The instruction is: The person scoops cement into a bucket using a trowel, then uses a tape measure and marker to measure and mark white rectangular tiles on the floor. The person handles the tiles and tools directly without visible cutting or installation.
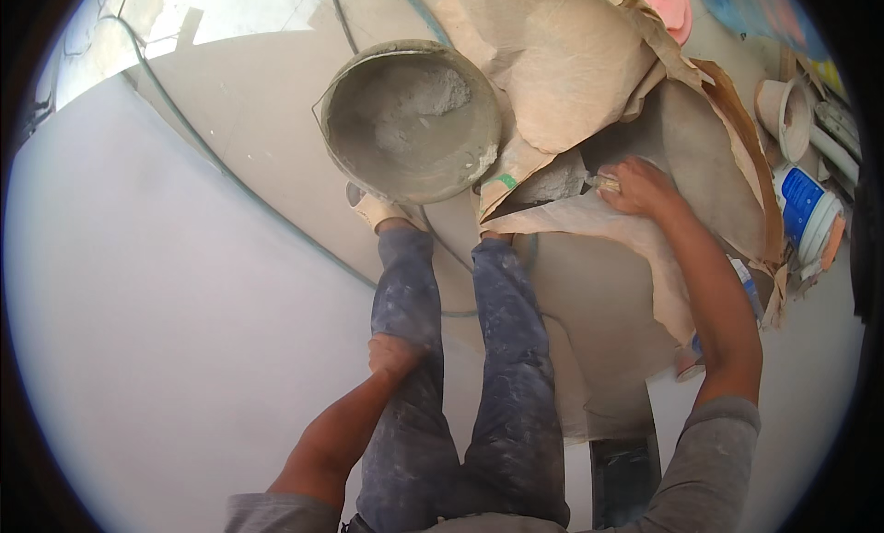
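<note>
Bucket (412, 118) stands on floor (166, 330), just ahead of person's feet; powder heap (414, 105) lies in it, toward far side. Open paper sack (562, 63) lies right of bucket, touching its rim, w/ torn flaps spread toward near right. Right hand (640, 187) is in sack's mouth, closed round a tool handle (603, 181), powder (552, 185) just left of it. Left hand (391, 356) rests on left thigh, well back from bucket. Hose (212, 155) runs across floor left of bucket, curving toward feet. Far right: small cup-shaped pot (785, 114) behind a plastic tub (808, 210), both beyond sack's right edge.
</note>
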`<state>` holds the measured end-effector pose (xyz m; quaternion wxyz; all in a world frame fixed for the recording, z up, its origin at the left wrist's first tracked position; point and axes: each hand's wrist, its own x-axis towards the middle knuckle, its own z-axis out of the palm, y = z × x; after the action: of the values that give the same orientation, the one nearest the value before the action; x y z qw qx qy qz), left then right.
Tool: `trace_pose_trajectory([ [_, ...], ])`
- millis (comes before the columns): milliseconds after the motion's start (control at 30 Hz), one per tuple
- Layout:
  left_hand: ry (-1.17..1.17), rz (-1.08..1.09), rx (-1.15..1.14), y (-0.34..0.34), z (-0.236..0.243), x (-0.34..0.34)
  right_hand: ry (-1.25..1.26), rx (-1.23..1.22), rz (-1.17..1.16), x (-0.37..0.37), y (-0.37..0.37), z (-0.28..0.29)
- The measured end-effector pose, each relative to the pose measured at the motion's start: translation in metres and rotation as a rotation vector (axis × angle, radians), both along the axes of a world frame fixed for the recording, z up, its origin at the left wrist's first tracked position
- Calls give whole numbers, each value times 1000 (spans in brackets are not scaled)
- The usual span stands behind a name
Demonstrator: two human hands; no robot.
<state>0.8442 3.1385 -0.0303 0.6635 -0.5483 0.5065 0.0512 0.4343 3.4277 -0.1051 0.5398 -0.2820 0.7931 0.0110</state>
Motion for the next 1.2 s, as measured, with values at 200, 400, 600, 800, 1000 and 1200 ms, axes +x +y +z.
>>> trace_pose_trajectory([
  [200, 60, 29, 23, -4, -2, 15, 129, -46, -45, -12, 18, 41],
  [400, 111, 41, 57, -7, -1, 23, 84, -8, -69, -20, 16, 82],
  [600, 104, 136, 43, -17, -4, 26, 73, -41, -55, -18, 7, 128],
  [800, 96, 124, 3, -11, -9, 27, 24, -5, -173, -20, -25, 161],
  [1000, 63, 148, 51, -18, -11, 33, 233, -230, 2, -5, -112, 131],
  [1200, 103, 238, 104, -23, -7, 41, 185, -63, 160, 13, -208, 44],
])
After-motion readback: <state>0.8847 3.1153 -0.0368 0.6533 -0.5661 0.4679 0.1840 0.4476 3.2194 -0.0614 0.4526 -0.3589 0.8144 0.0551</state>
